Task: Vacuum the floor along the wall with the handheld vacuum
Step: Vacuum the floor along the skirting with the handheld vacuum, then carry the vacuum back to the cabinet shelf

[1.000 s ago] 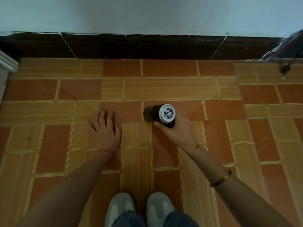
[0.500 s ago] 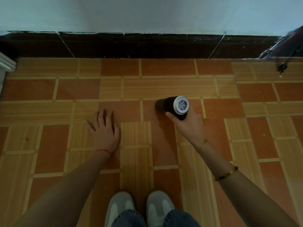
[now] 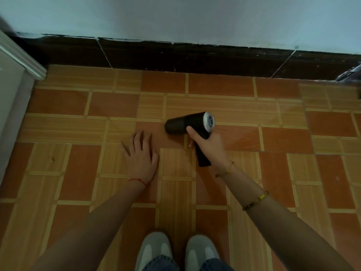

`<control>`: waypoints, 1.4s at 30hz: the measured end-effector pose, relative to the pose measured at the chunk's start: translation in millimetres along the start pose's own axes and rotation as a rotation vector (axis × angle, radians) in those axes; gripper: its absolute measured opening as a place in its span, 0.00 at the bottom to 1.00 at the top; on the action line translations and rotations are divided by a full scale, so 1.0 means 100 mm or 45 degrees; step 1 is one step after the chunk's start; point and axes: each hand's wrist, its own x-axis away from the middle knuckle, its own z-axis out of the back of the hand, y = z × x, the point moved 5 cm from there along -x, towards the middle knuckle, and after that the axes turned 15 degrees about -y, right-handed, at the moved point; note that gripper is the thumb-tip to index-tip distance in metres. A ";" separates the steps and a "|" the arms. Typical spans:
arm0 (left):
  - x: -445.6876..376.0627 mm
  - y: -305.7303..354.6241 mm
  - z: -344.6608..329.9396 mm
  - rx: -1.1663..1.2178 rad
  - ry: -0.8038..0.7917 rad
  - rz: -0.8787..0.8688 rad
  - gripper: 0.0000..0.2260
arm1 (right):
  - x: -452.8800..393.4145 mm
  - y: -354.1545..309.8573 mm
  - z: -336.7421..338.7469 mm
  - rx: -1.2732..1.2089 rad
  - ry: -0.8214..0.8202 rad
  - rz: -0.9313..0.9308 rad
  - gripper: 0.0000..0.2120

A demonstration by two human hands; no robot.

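My right hand grips the handle of a black handheld vacuum. Its barrel lies level just over the orange tiled floor, nozzle end pointing left, silver vented end cap facing right. The handle's lower end sticks out below my palm. My left hand rests flat on the floor, fingers spread, a hand's width left of the nozzle. The pale wall with its dark brown skirting runs across the top, about two tile rows beyond the vacuum.
A white cabinet or door frame corner juts in at the upper left. A dark object shows at the right edge by the skirting. My two grey shoes stand at the bottom centre.
The vacuum has turned so its barrel points left and its end cap faces right. The view has shifted, bringing the white frame at the left further in. My left hand stays flat.
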 end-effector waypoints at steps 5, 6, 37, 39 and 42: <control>0.03 0.04 0.32 0.505 0.078 0.057 0.20 | 0.00 -0.13 -0.06 -0.368 -0.220 -0.064 0.18; 0.06 0.08 0.41 0.784 0.049 0.097 0.19 | 0.00 -0.14 -0.08 -0.414 -0.261 -0.083 0.18; 0.22 0.50 0.70 2.437 -0.077 0.176 0.22 | 0.25 -0.14 -0.38 -0.283 -0.365 -0.094 0.21; 0.21 0.50 0.72 2.419 -0.086 0.165 0.21 | 0.23 -0.14 -0.37 -0.190 -0.336 -0.075 0.22; 0.20 0.50 0.74 2.409 -0.114 0.154 0.19 | 0.23 -0.14 -0.37 -0.137 -0.310 -0.054 0.22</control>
